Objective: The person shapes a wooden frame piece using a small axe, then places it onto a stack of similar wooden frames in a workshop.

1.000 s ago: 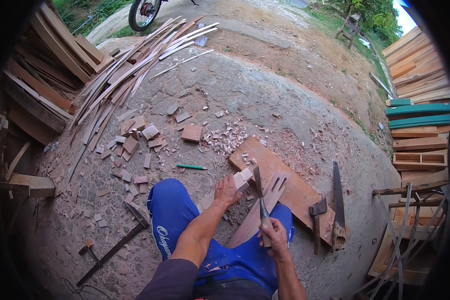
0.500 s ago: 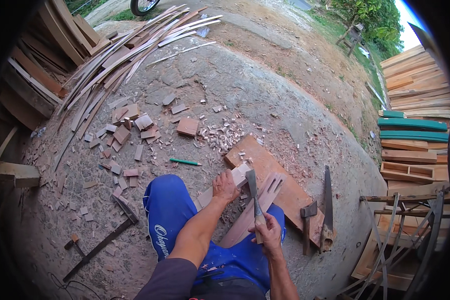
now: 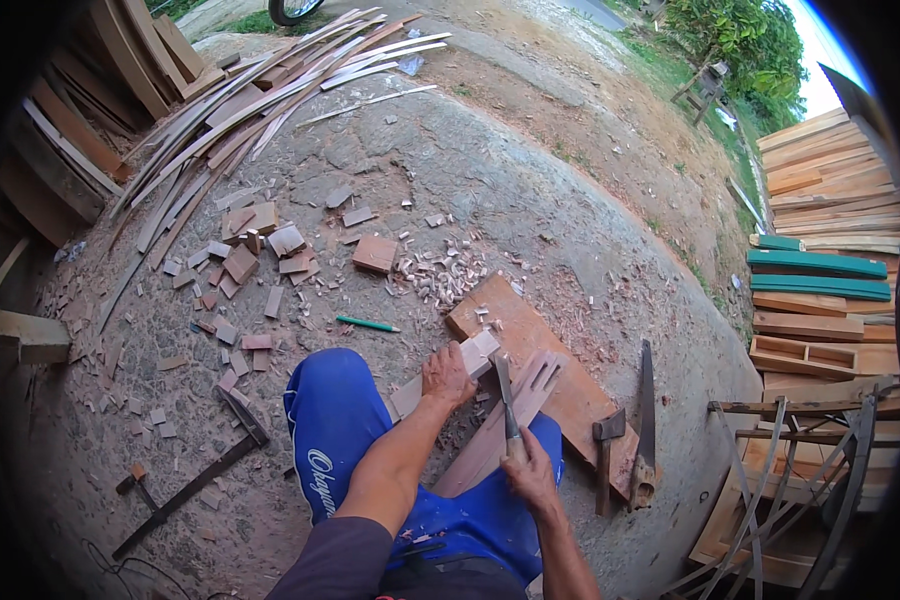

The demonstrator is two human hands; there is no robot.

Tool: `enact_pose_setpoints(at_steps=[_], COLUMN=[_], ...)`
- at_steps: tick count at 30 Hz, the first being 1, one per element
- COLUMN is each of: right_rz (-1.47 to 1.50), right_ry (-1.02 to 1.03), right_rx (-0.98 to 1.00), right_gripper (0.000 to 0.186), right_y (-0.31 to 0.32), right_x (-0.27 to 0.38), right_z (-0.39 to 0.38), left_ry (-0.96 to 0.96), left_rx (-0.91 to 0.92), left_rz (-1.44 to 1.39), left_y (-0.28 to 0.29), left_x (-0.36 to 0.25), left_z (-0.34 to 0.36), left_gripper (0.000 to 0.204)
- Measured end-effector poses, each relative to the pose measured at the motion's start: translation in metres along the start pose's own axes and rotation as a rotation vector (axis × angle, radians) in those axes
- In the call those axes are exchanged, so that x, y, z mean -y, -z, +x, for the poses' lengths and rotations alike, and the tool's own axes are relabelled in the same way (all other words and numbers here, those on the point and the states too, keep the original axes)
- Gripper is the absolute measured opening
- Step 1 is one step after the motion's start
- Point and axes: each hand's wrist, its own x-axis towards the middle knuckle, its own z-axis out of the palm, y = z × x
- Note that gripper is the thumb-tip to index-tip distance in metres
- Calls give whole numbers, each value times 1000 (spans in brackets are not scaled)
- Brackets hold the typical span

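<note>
The left hand's (image 3: 448,376) grip was clamped around the stick (image 3: 479,349) at the centre of the frame, with the pale end poking out toward the upper right. The right hand (image 3: 530,474), below it and farther right, had its grip closed on the handle of the chisel (image 3: 508,400); the blade pointed up, its tip just beside the stick's end, though whether they touched could not be told. The work looked partly done: the board (image 3: 490,440), slanting up from lower centre, already had what seemed to be 2 slots near its upper end, and shavings (image 3: 435,275) lay above centre. No finished slot showed on the stick, so how much cutting was left there was unclear. The hatchet (image 3: 610,426) and saw (image 3: 648,420) lay unheld right of centre.
</note>
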Motion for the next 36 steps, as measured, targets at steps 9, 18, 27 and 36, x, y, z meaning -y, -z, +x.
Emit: enact_pose_setpoints(at_steps=[9,18,27,36], right_rz=[-759,-832,-926,-956], right_ry=[432,380,309,308], right_rx=[-253,-172,-82,-64], right_gripper=[53,47,48,47], right_y=[8,4,11,16], right_x=[22,42,58,64], right_z=[-16,-19,-11,-4], left_ry=[17,20,6,-13], left_rx=[38,41,33,-11], left_rz=[-11,-16,-41,-49], left_y=[5,3,4,-4], left_x=[-2,-1,1,4], left_z=[-1,0,1,3], left_gripper=[76,77,75,72])
